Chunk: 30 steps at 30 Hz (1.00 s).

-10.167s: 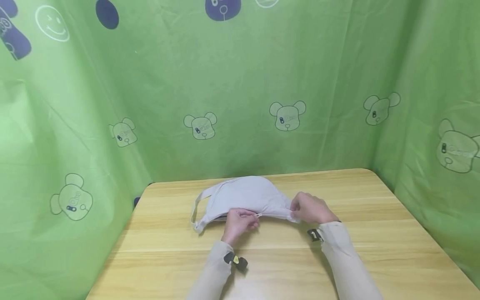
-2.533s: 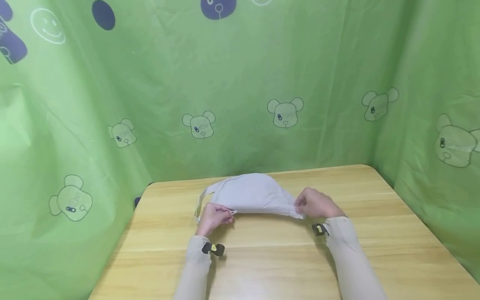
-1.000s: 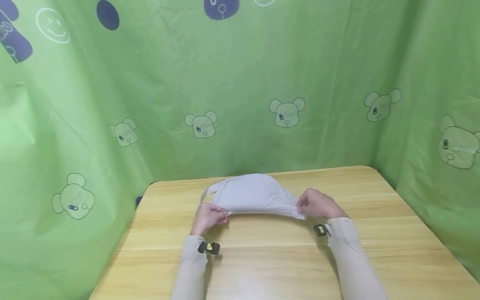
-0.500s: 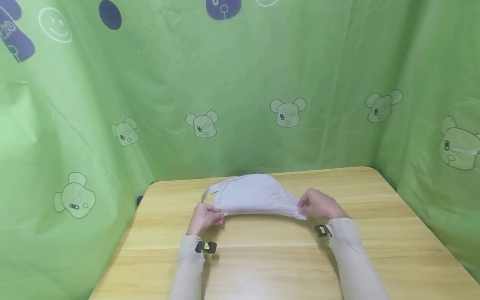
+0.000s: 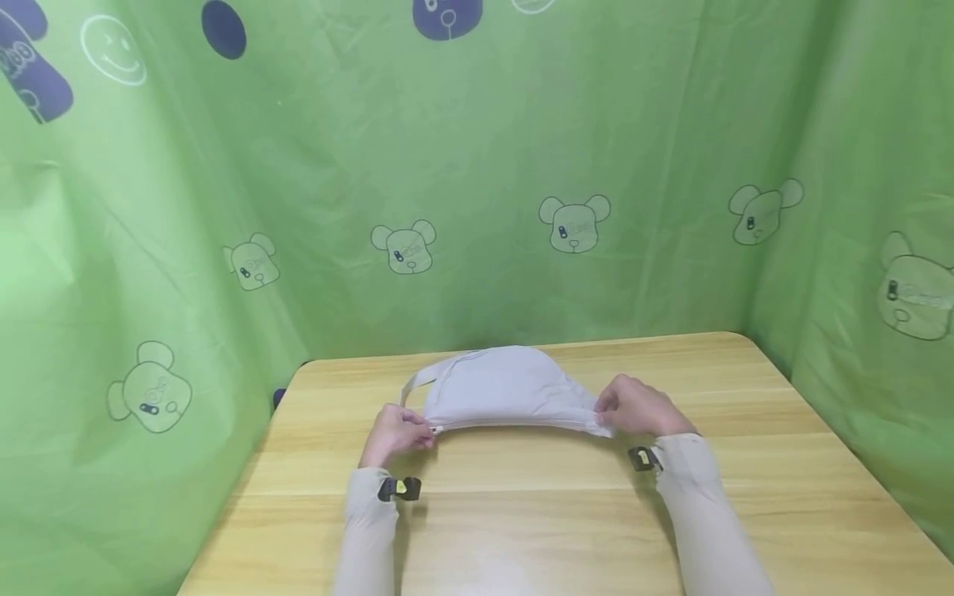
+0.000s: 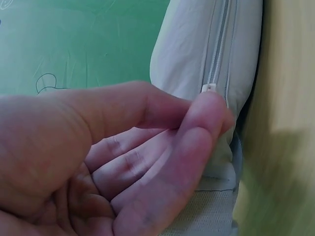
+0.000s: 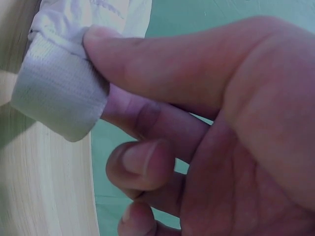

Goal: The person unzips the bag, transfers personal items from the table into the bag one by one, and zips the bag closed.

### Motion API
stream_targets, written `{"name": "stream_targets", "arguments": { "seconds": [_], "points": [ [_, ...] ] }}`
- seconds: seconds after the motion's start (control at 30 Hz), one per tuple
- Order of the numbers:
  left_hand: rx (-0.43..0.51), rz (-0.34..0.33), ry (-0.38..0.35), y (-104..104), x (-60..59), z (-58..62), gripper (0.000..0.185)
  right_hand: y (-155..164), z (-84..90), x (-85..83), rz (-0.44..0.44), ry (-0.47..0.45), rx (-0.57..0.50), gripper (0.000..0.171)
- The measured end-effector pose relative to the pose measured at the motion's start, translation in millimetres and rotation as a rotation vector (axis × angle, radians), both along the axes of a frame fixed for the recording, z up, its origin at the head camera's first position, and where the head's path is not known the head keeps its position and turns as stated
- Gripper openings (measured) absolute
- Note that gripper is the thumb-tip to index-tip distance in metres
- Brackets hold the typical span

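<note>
A pale grey waist bag (image 5: 499, 385) lies on the wooden table, its zipper (image 6: 216, 54) running along the edge nearest the person. At the bag's left end, my left hand (image 5: 395, 432) pinches the white zipper pull (image 6: 209, 88) between thumb and forefinger. The zipper's teeth look closed in the left wrist view. My right hand (image 5: 637, 406) grips the bag's right end, thumb and forefinger on the fabric by the folded webbing strap (image 7: 59, 88). The other right-hand fingers curl loosely below it.
The light wooden table (image 5: 522, 513) has its far edge just behind the bag. A strap loop (image 5: 417, 381) curves out at the bag's left. Green printed curtains (image 5: 477, 165) hang behind and on both sides. Each sleeve cuff carries a black strap buckle (image 5: 399, 488).
Over the frames my left hand has drawn the zipper pull leftward from mid-bag to the left end, and the gap there has closed. My right hand keeps its grip, shifted slightly right.
</note>
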State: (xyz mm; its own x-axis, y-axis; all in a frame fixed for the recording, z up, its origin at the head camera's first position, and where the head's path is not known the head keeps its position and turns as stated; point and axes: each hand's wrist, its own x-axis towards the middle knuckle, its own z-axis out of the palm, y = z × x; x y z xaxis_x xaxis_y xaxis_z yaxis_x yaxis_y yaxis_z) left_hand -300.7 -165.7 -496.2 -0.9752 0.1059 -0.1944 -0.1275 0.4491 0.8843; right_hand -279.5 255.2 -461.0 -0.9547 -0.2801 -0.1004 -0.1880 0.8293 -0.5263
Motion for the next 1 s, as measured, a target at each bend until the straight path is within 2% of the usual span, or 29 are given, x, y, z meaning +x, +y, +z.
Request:
{"name": "stream_targets", "arguments": {
  "seconds": [0.2, 0.43, 0.77, 0.9, 1.0],
  "points": [
    [-0.054, -0.018, -0.006, -5.1, 2.2, 5.9, 0.013, 0.8, -0.6, -0.4, -0.004, 0.012, 0.003, 0.017],
    [-0.048, -0.008, -0.008, -13.8, 3.9, 5.3, 0.011, -0.7, -1.1, -0.5, 0.001, 0.015, -0.006, 0.017],
    [-0.098, -0.057, 0.007, -13.8, 3.1, 6.2, 0.013, -0.6, 1.1, 3.1, 0.006, -0.008, 0.0, 0.014],
    [-0.128, -0.051, 0.033, -14.3, 6.1, 13.2, 0.012, -0.9, 0.9, 5.3, 0.024, -0.015, -0.033, 0.015],
    [-0.171, -0.018, 0.12, -13.9, 8.0, 22.4, 0.011, 0.8, 4.1, 7.3, -0.015, -0.019, -0.036, 0.016]
  ]
}}
